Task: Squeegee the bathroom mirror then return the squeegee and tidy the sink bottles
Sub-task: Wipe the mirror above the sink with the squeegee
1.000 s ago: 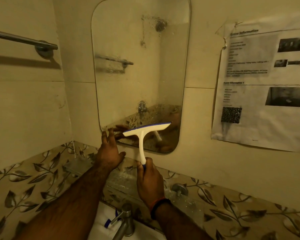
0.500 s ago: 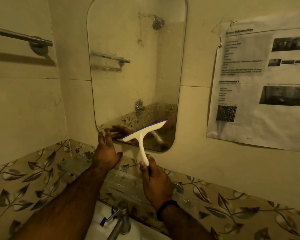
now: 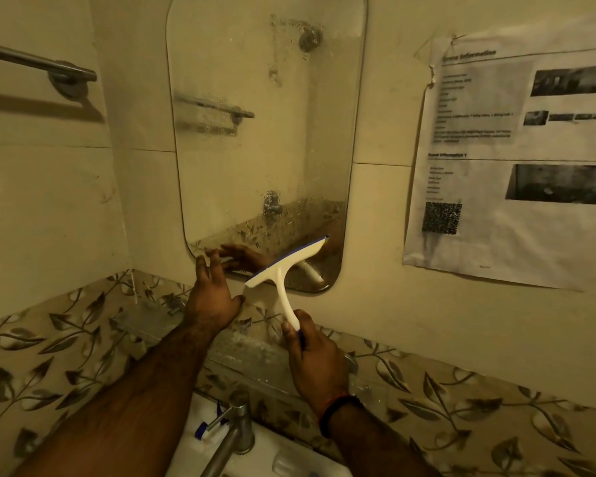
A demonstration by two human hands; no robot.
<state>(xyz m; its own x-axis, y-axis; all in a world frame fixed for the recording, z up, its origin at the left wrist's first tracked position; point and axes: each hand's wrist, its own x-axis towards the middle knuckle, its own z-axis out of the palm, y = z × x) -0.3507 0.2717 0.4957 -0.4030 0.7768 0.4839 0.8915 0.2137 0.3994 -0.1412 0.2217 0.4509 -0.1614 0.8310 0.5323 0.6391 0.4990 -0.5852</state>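
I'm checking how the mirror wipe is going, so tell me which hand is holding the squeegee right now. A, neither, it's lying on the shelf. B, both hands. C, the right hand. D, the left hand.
C: the right hand grips the squeegee by its handle, with the blade at the bottom of the mirror, while the left hand is open with spread fingers near the mirror's lower edge.

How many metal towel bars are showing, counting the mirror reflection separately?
2: one real metal towel bar on the left wall, one reflected bar in the rounded wall mirror. Others may lie outside the view.
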